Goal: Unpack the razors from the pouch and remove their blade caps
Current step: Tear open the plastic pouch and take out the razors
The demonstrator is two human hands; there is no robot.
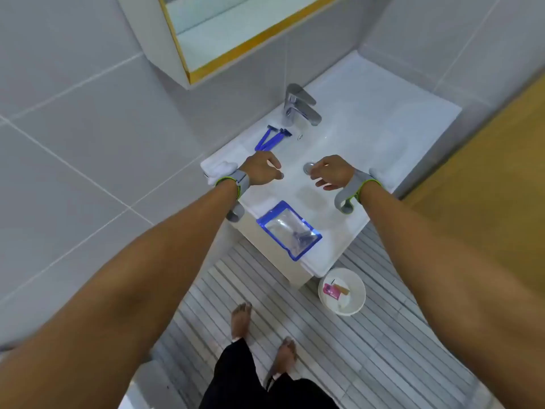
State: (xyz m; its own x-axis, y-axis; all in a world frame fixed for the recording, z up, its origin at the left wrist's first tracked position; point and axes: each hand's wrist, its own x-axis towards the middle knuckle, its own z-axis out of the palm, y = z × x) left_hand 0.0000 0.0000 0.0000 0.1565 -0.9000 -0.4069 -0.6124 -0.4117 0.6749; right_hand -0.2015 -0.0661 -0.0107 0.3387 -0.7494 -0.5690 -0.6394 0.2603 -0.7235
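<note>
Head view, looking down over a white sink (351, 134) with a chrome faucet (299, 106) at its back. Pouch (288, 230), clear with a blue border, lies flat on the sink's front rim; dark shapes inside, possibly razor parts, too blurred to count. Two blue razors (269, 139) lie side by side on the back-left rim, just left of the faucet, heads toward the wall, handles touching or nearly so. Whether their caps are on cannot be told. Small white bucket (342, 291) on the slatted floor below the sink's right corner holds a pink packet (332, 291) and a tan piece beside it.

Left hand (262, 171) hovers over the basin's left side, fingers loosely curled, nothing clearly in it. Right hand (331, 172) hovers by the drain (309, 167), fingers relaxed and spread, holding nothing. Both wrists carry grey bands with green edging. Two bare feet on the floor.
</note>
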